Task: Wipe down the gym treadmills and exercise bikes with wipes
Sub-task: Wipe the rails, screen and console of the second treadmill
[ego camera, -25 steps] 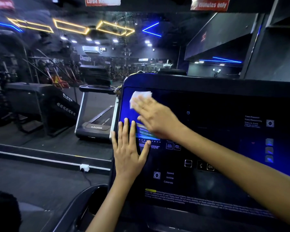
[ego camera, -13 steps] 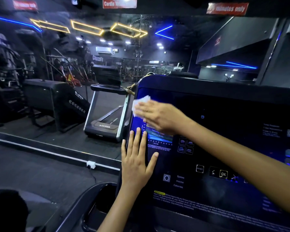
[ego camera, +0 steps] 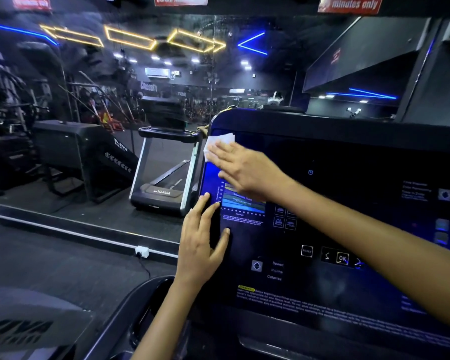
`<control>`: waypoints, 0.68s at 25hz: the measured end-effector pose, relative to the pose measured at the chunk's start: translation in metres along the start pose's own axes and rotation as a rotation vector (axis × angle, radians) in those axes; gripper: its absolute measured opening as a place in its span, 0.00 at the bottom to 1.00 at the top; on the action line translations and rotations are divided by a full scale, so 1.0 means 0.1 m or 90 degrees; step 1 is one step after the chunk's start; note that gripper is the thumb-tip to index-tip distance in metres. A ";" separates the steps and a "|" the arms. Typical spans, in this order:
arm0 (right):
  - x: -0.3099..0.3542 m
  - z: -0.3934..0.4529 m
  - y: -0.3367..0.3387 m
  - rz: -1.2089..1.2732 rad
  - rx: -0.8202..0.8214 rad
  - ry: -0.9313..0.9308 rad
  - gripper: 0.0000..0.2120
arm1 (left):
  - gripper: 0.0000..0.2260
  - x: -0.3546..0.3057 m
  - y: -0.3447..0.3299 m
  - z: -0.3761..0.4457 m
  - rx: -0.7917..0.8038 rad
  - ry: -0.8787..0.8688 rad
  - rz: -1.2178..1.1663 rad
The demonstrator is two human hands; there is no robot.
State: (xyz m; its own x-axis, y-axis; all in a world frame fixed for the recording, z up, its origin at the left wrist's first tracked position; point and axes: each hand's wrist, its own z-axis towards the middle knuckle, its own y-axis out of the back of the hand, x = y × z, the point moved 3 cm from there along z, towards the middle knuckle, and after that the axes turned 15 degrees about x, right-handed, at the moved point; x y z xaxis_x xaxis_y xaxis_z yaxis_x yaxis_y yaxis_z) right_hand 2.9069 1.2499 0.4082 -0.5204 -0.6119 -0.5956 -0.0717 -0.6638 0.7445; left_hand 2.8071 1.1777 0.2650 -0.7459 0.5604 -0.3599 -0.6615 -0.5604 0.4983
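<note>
White wipe (ego camera: 220,142) on a black console (ego camera: 348,157) with blue-lit screen (ego camera: 240,201).

Commercial gym, cardio section, dim with coloured lighting. Evidence: a treadmill console (ego camera: 322,229) in the foreground marked Speed, Incline, Calories; a second treadmill (ego camera: 164,178) and a stair climber (ego camera: 83,152) standing beside it; a wall mirror (ego camera: 140,100) reflecting racks of equipment, a "CrossFit" sign (ego camera: 148,86), and yellow and blue neon strips. Red signs (ego camera: 350,4) overhead read "Cardio" and "minutes only".
</note>
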 end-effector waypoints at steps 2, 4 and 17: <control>0.29 -0.17 -0.15 -0.004 -0.021 0.040 0.24 | 0.17 0.04 0.05 -0.01 -0.044 0.002 -0.078; 0.64 -0.43 -0.34 0.017 0.003 0.146 0.22 | 0.14 0.10 0.09 0.00 -0.082 0.020 -0.152; 0.21 -0.55 -0.14 -0.046 -0.056 -0.051 0.20 | 0.22 0.14 0.12 0.68 0.023 0.023 -0.116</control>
State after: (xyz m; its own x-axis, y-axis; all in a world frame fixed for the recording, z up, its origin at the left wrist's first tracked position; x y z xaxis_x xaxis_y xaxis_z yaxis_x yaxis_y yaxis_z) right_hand 2.9438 1.2227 0.3687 -0.5836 -0.5267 -0.6180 -0.0388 -0.7421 0.6692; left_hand 2.7942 1.2205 0.3198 -0.6168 0.6277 -0.4749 -0.7832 -0.4293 0.4497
